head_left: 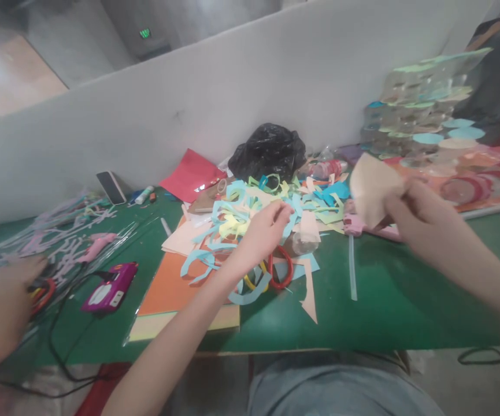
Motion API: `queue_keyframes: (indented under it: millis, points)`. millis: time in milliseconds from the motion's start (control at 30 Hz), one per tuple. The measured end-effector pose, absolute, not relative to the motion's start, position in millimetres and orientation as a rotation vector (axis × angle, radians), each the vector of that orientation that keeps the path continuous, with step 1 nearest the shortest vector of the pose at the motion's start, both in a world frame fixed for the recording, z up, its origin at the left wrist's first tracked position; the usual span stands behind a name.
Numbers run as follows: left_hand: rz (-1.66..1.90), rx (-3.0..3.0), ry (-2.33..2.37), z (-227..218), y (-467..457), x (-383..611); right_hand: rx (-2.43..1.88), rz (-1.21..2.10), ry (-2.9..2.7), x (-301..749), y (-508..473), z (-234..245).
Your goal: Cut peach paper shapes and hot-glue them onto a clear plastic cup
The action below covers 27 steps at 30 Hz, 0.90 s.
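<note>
A person's right hand [423, 211] is pinching a pale, matte paper piece [373, 188], rounded along its left side, above the right half of a smooth green bench [267, 332]. The left hand [271, 222] is hovering over curling blue and yellow paper scraps [234, 225] mid-bench, its fingers bending inward; whether they are gripping anything cannot be told. Scissors with a round red handle [292, 270] are lying just nearer the front edge. A shiny, crinkled black plastic bag [267, 153] is slumping at the far edge.
</note>
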<state>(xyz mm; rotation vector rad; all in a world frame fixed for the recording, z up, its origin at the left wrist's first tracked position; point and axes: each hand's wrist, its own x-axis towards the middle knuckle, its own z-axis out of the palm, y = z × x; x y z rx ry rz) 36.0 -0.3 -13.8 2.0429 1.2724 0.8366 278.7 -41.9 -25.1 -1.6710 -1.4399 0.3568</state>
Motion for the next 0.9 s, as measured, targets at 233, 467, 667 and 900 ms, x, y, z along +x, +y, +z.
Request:
queue_keyframes:
  millis: [233,467,667,900]
  points:
    - [0.424,2.287,1.216,-15.3,22.2,40.0,-1.809,0.323,-1.384,296.6,-46.4,-24.5]
    - [0.219,2.376,1.139,7.9,25.4,53.0,-1.730,0.367,-1.515,302.9,-50.2,-46.2]
    - [0.103,2.392,1.151,11.9,27.2,57.3,-1.690,0.376,-1.551,302.8,-52.3,-46.2]
    - [0.090,2.359,1.178,10.0,30.5,55.2,-1.662,0.432,-1.566,300.4,-53.8,-45.3]
